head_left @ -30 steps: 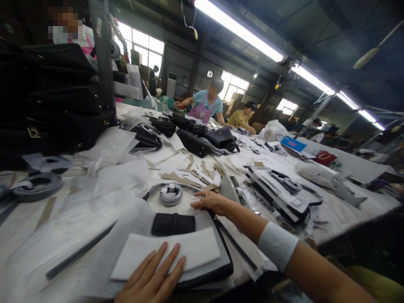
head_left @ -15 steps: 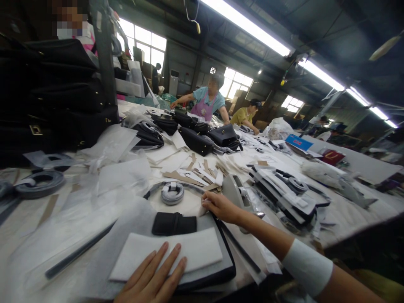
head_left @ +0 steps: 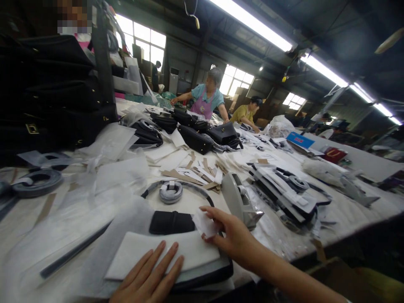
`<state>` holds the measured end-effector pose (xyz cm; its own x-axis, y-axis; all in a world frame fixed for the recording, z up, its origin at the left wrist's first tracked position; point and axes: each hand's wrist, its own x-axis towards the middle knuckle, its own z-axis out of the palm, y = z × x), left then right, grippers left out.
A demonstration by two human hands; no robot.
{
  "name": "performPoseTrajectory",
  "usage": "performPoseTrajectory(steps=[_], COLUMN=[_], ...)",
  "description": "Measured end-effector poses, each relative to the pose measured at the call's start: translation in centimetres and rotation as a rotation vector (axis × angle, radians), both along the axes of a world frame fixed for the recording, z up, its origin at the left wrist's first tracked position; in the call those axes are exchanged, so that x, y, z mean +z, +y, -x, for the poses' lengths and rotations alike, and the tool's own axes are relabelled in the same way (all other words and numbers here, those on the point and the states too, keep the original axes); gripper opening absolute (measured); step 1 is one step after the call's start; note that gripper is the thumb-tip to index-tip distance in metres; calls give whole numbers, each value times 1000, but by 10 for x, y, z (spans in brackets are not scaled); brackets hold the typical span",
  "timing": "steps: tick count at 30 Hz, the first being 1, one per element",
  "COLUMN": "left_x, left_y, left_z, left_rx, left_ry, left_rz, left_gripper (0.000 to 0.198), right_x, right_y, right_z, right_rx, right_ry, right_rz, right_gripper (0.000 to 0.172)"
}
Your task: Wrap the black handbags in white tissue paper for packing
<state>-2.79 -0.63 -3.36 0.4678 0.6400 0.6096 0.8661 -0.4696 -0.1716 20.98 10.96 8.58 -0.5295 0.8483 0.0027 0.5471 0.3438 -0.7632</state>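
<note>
Paper (head_left: pixel 202 223) pinched in my right hand (head_left: pixel 238 237) could crease if squeezed; my spread left hand (head_left: pixel 150 275) rests on padding (head_left: pixel 194 249).

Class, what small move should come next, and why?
Perhaps lower the small translucent white sheet onto the black leather-like rectangular piece: the right hand holds it by that piece's end, while the left hand lies flat on the white rectangular pad.

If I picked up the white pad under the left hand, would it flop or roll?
The white pad would probably bend a bit, since it looks soft and thin. It's likely light, with its foamy-looking surface. It probably wouldn't roll, as it lies flat under the left hand.
</note>
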Motion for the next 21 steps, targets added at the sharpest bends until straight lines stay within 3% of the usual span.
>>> performPoseTrajectory(steps=[2, 5, 9, 14, 18, 21], left_x=[0, 1, 2, 4, 32, 66], left_y=[0, 0, 2, 4, 0, 7], left_z=[1, 1, 3, 11, 11, -3], left_rx=[-1, -8, -12, -91, -125, -148], left_ry=[2, 4, 15, 154, 129, 111], left_rz=[0, -6, 3, 41, 279, 514], left_gripper=[50, 50, 51, 54, 63, 49], right_x=[-4, -16, -42, -69, -82, -88], right_y=[-14, -32, -51, -58, -58, -60], right_z=[-2, -6, -12, -16, -18, -18], right_rx=[-20, 74, 263, 255, 261, 236], right_ry=[19, 26, 53, 118, 188, 211], right_rz=[-91, -249, -543, -741, -821, -855], right_gripper=[44, 28, 32, 32, 32, 32])
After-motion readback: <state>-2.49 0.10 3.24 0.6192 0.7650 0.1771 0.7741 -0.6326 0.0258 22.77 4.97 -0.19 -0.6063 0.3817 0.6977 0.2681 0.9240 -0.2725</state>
